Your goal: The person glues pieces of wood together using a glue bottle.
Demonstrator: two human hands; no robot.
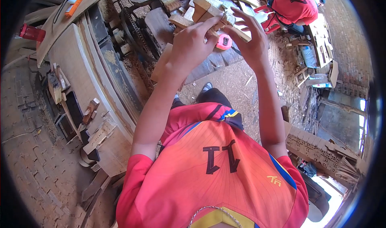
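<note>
Head view: the left hand [192, 45] has its grip clamped on a small wooden block [225, 19], held up between both hands. The right hand [250, 39] touches it with fingers spread; I cannot tell whether it pinches. Held this lightly, the block could slip and fall among the scrap wood [189, 11], near the pink tape measure [224, 42].

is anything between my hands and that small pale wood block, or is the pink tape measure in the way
Nothing visible does. The left hand grips the small pale wooden block, and the right hand touches it directly with spread fingers. The pink tape measure shows lower down, behind the gap between the wrists, clear of the block.
</note>
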